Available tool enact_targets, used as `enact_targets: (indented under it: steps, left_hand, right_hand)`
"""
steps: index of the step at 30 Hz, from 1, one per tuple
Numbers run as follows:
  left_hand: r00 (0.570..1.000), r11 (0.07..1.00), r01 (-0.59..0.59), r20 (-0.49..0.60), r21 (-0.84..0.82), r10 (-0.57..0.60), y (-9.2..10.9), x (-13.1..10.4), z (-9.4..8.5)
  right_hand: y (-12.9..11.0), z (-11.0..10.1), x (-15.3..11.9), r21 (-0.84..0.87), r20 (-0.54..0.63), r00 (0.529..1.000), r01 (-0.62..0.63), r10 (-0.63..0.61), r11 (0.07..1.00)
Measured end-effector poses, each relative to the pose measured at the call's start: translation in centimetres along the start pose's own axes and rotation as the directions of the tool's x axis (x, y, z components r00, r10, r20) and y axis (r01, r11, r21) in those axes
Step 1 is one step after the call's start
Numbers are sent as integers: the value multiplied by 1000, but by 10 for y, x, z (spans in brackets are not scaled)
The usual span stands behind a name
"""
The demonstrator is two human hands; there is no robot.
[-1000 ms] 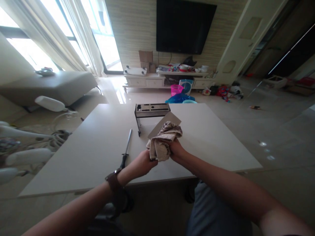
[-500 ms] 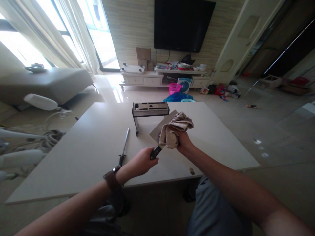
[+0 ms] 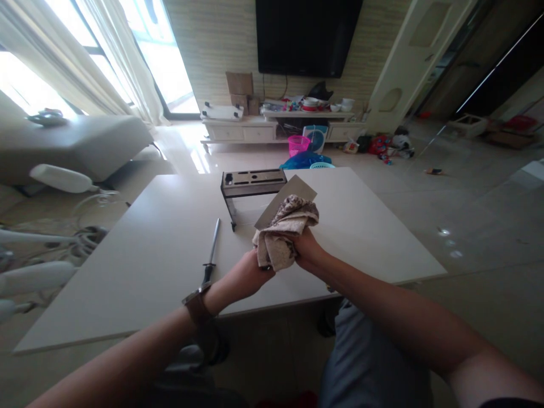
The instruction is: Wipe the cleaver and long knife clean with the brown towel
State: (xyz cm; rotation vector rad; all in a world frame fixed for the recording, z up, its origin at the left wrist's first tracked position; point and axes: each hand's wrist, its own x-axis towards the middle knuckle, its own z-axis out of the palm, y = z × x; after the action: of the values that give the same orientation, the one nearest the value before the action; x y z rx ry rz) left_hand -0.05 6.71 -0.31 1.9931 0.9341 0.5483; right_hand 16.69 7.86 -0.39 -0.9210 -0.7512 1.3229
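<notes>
A broad, flat cleaver (image 3: 293, 190) is held over the table, its blade pointing away from me. My left hand (image 3: 251, 276) is closed around its handle, which the cloth now mostly covers. My right hand (image 3: 306, 247) grips a crumpled beige-and-brown cloth (image 3: 284, 232) pressed against the blade near the handle. Left of the hands, a sharpening steel (image 3: 212, 249) with a black handle lies on the table. Behind it stands a knife block (image 3: 254, 180) with slots in its top and clear sides.
The white table (image 3: 161, 226) stretches to both sides of me. Beyond it are a pink basket (image 3: 298, 145), a blue plastic bag (image 3: 304, 161) and a cluttered TV cabinet (image 3: 238, 133). A small object (image 3: 330, 288) lies by the near edge, partly behind my right forearm.
My right hand has drawn the cloth down and left along the blade toward the handle, exposing more of the blade's far end. The camera view has shifted slightly.
</notes>
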Motion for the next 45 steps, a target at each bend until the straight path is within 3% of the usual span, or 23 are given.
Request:
enact_targets:
  steps: [6,10,14,18,25,35,45]
  left_hand:
    - [994,996,75,77,42,-78,-6,-1,-15]
    - [990,985,128,42,115,-134,-7,-1,-27]
    - [987,968,152,16,198,-158,-5,-3,-32]
    - [987,960,156,-3,235,-159,-2,-7,-30]
    - [997,995,62,51,76,-66,-1,-11,-18]
    - [991,995,81,104,59,-87,-7,-9,-18]
    - [990,995,88,112,37,-91,-7,-11,-17]
  right_hand:
    - [-9,-3,1,-68,-18,999,-48,47,997]
    - [-18,-7,5,-71,-33,997,-71,69,995]
    - [-23,-13,12,6,-119,991,-57,58,998]
    - [-19,-9,8,79,-151,986,-62,74,995]
    - [0,9,-14,89,-39,994,-99,102,991]
    - [2,7,-13,131,-79,967,-230,241,964]
    - [4,5,-13,112,-73,970,-222,230,969]
